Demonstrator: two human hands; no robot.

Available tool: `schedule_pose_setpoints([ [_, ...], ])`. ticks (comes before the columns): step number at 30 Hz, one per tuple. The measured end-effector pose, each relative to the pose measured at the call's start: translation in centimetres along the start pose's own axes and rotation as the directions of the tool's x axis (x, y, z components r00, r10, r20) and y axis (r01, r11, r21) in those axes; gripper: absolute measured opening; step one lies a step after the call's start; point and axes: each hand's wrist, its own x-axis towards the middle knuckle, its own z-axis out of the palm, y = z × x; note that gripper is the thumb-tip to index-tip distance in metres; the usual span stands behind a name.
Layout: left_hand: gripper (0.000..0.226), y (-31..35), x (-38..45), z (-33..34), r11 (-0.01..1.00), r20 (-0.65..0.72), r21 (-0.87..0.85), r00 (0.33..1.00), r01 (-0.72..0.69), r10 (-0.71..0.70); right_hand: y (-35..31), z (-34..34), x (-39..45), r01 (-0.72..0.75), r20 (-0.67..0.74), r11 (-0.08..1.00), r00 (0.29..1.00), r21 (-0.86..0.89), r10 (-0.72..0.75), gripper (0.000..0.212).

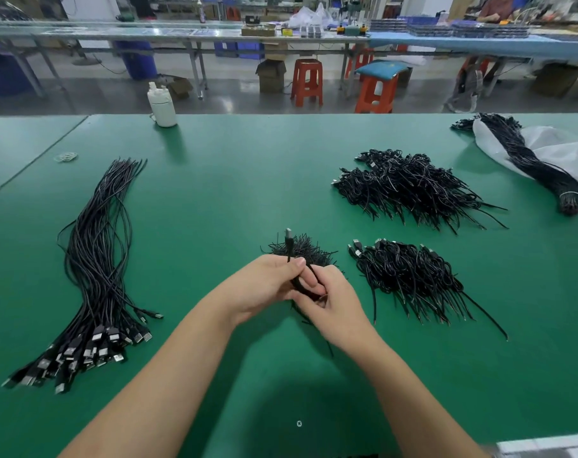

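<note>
Fingers (299,263) of left hand (264,285) clamped on a black USB cable (289,248), plug upright above the green desk (214,209); right hand (337,305) curled round the looped tail, seemingly to hold the coil tight for bundling.

Bright, even light falls from overhead. A soft dark shadow pools on the desk (281,180) near its front edge (the wearer's own, by its place). Pale glare streaks the floor (228,100) beyond the desk. Wide-angle bending curves the desk's far edge; the background is slightly soft.
</note>
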Motion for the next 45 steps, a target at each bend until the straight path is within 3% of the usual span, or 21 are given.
schedule_pose_setpoints([
  [1, 0.039, -0.2, 0.2, 0.0, 0.969, -0.094, 0.248, 0.995, 0.002, 0.022, 0.2, 0.1, -0.1, 0.031, -0.022, 0.996, 0.999, -0.083, -0.033, 0.013],
  [3, 0.034, -0.6, 0.4, 0.3, 0.687, -0.231, 0.724, 0.96, 0.061, 0.159, 0.4, 0.2, -0.2, 0.028, -0.026, 0.982, 0.999, -0.188, -0.033, 0.016],
  [4, 0.03, -0.7, 0.3, 0.6, 0.576, -0.227, 0.816, 0.945, 0.053, 0.235, 0.4, 0.3, -0.2, 0.005, 0.005, 0.973, 1.0, -0.23, -0.004, 0.016],
  [7, 0.022, -0.8, -0.1, 0.8, 0.632, -0.14, 0.774, 0.962, -0.041, 0.233, 0.7, 0.5, -0.4, -0.019, 0.131, 0.953, 0.989, -0.302, 0.061, 0.014],
  [12, 0.015, -0.8, 0.0, -0.2, 0.554, -0.049, 0.829, 0.975, -0.081, 0.217, 1.4, 0.7, -0.6, 0.013, 0.239, 0.945, 0.968, -0.328, 0.07, 0.035],
  [14, 0.014, -0.8, 0.2, -0.3, 0.531, -0.06, 0.844, 0.972, -0.072, 0.228, 1.5, 1.1, -0.6, 0.004, 0.262, 0.966, 0.963, -0.257, 0.066, 0.041],
  [17, 0.013, -0.6, 0.6, -0.3, 0.547, -0.113, 0.836, 0.961, -0.046, 0.254, 1.0, 1.7, -0.5, -0.047, 0.281, 0.999, 0.959, 0.003, 0.044, 0.053],
  [19, 0.014, -0.3, 0.9, -0.4, 0.531, -0.118, 0.847, 0.959, -0.037, 0.256, 0.9, 1.8, -0.5, -0.108, 0.277, 0.987, 0.958, 0.121, 0.071, 0.045],
  [22, 0.017, 0.0, 1.2, -0.5, 0.52, -0.116, 0.854, 0.967, -0.02, 0.228, 0.8, 1.5, -0.3, -0.187, 0.271, 0.971, 0.952, 0.146, 0.142, 0.037],
  [28, 0.017, 0.1, 1.6, -0.5, 0.589, -0.109, 0.808, 0.973, -0.034, 0.205, 0.9, 1.8, -0.1, -0.241, 0.275, 0.943, 0.945, 0.231, 0.174, 0.027],
  [30, 0.016, -0.2, 1.6, -0.6, 0.761, -0.071, 0.643, 0.983, -0.087, 0.172, 1.2, 1.8, 0.0, -0.235, 0.25, 0.952, 0.951, 0.196, 0.183, 0.024],
  [32, 0.008, -0.8, 1.6, -1.3, 0.978, 0.027, 0.186, 0.996, -0.09, 0.086, 1.6, 1.6, 0.1, -0.238, 0.208, 0.956, 0.957, 0.174, 0.201, 0.025],
  [33, 0.011, -1.3, 1.7, -1.9, 0.999, 0.051, -0.017, 0.997, -0.049, 0.05, 1.8, 1.4, 0.2, -0.249, 0.184, 0.952, 0.959, 0.177, 0.217, 0.027],
  [34, 0.014, -2.0, 2.0, -2.7, 0.995, 0.023, -0.096, 1.0, -0.017, 0.02, 2.0, 1.3, 0.2, -0.269, 0.164, 0.946, 0.957, 0.183, 0.24, 0.028],
  [35, 0.012, -2.8, 2.5, -3.6, 1.0, -0.08, -0.01, 0.997, 0.001, -0.002, 2.2, 1.1, 0.2, -0.296, 0.15, 0.936, 0.951, 0.189, 0.27, 0.029],
  [36, 0.006, -3.7, 3.0, -4.3, 0.973, -0.235, 0.227, 0.972, 0.042, 0.013, 2.4, 0.9, 0.1, -0.325, 0.14, 0.924, 0.943, 0.2, 0.301, 0.029],
  [38, 0.003, -5.9, 3.6, -5.6, 0.722, -0.473, 0.648, 0.872, 0.244, 0.13, 2.9, 0.5, 0.1, -0.383, 0.126, 0.896, 0.923, 0.223, 0.363, 0.029],
  [40, 0.012, -7.9, 3.8, -6.2, 0.601, -0.507, 0.726, 0.851, 0.334, 0.139, 3.2, 0.3, -0.1, -0.435, 0.127, 0.867, 0.901, 0.245, 0.416, 0.027],
  [43, 0.028, -10.2, 4.0, -6.0, 0.523, -0.449, 0.78, 0.889, 0.342, 0.088, 3.1, 0.3, -0.4, -0.442, 0.129, 0.845, 0.897, 0.301, 0.424, 0.028],
  [45, 0.024, -11.1, 4.2, -5.8, 0.513, -0.449, 0.795, 0.882, 0.323, 0.14, 3.0, 0.5, -0.5, -0.436, 0.128, 0.848, 0.9, 0.301, 0.418, 0.029],
])
